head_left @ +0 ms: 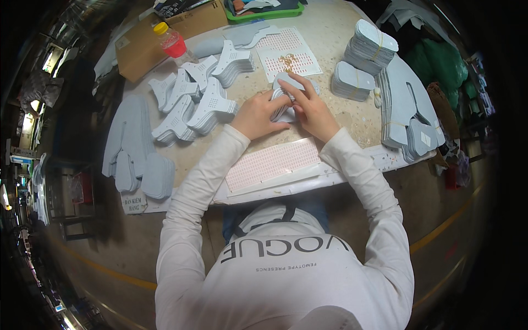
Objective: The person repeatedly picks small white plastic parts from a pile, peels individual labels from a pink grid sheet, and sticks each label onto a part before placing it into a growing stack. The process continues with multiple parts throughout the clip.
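Observation:
Between my hands, near the middle of the table, is a small stack of light grey-blue cut pieces [282, 77] with rounded ends. My left hand [257, 116] wraps round the stack's left side, thumb stretched along the near end. From the right, my right hand [316, 114] grips the same stack, its fingers bent over the top. Parts of the stack are hidden under the fingers. Just beyond it, a little heap of yellowish rubber bands [287, 61] lies on a printed label sheet [305, 53]. Closer to me lies another label sheet [272, 165] with rows of small reddish marks.
Y-shaped perforated pieces [212, 107] stand in several stacks at left, beside long curved pieces [132, 126]. Banded oval stacks [352, 81] and larger pieces [399, 102] sit at right. Farther back are a red-labelled bottle [175, 45], a cardboard box [140, 52] and a green tray [264, 16].

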### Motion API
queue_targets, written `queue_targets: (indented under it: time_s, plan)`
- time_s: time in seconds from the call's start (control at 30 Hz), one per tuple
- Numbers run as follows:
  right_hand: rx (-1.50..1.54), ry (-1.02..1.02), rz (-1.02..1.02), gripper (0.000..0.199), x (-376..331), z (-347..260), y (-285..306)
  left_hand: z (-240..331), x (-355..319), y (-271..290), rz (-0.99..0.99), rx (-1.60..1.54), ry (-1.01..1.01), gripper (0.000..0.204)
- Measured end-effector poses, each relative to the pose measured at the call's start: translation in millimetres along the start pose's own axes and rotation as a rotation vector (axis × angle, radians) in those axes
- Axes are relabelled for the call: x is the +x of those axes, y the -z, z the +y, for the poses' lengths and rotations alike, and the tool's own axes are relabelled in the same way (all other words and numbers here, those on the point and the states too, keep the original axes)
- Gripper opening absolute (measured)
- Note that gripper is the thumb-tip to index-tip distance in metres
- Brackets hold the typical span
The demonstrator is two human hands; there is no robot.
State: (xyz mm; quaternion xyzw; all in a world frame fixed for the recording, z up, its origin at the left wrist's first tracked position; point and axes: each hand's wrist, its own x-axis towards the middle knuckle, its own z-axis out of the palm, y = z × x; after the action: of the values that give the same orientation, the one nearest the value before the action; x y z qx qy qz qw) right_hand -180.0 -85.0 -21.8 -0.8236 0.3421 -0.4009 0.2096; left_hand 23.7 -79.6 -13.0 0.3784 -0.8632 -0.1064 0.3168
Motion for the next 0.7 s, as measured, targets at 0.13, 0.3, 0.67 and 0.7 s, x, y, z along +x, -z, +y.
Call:
queue_targets:
  time_s: [0.13,0.3,0.67,0.7]
  plan:
    - [-0.016,-0.082,0.167,0.059,-2.4,11.1,3.2,-8.9,0.6,3.5,-0.003,-0.148,0.055,0.036]
    - [0.788,-0.641,0.057,0.034,-5.1,14.2,0.6,-9.0,3.1,13.3,0.010,-0.285,0.100,0.041]
    - [0.727,-0.382,0.148,0.032,9.5,5.9,27.8,29.5,-14.7,74.7,-0.075,-0.374,0.354,0.016]
    - [0.735,-0.384,0.199,0.032,12.7,10.1,30.4,33.5,-21.4,76.3,-0.098,-0.336,0.330,0.014]
